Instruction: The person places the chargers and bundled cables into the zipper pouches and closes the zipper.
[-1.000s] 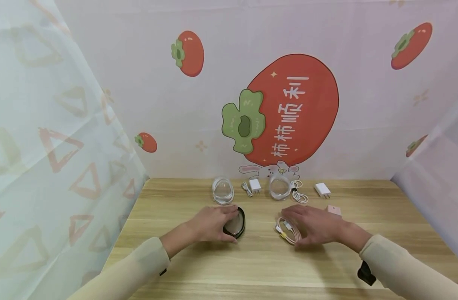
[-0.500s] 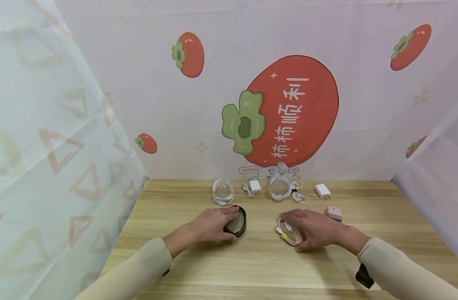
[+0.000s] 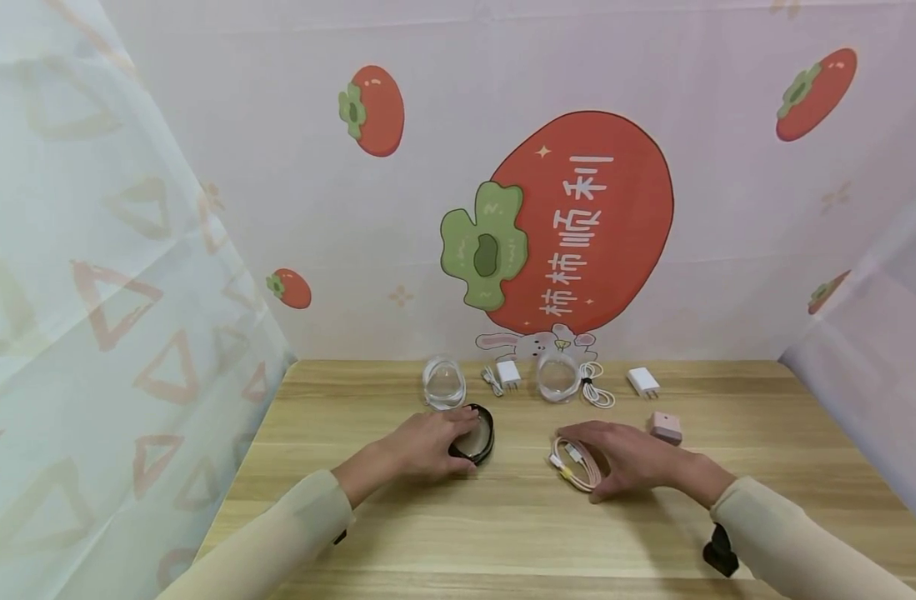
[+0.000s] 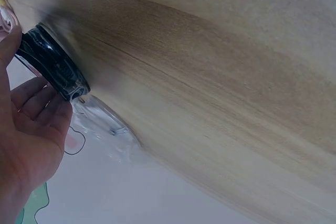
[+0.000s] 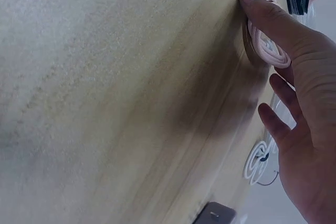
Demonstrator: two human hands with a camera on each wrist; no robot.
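My left hand (image 3: pixel 426 446) holds a black coil that looks like a wound cable (image 3: pixel 490 437), thumb on its near side and fingers on its far side. In the left wrist view the black coil (image 4: pixel 54 61) stands between thumb and fingers, its strands glossy. On the right, my right hand (image 3: pixel 626 454) spans a coiled pink cable (image 3: pixel 594 473) with a yellow tie, thumb at the near edge and forefinger at the far edge. The right wrist view shows the thumb straight beside the pink cable (image 5: pixel 274 56) and the other fingers loosely extended; firm contact cannot be seen.
Along the back of the wooden table (image 3: pixel 442 542) lie clear coiled cables (image 3: pixel 426 385), a small white cable (image 3: pixel 491 381), white plug chargers (image 3: pixel 642 381) and a tied white cable (image 3: pixel 598 396). A pink charger (image 3: pixel 665 425) sits behind the right hand. Printed cloth walls enclose the table.
My left hand and the black coil have shifted slightly away and to the right. The right thumb has spread a little from the pink cable, which has stayed in place.
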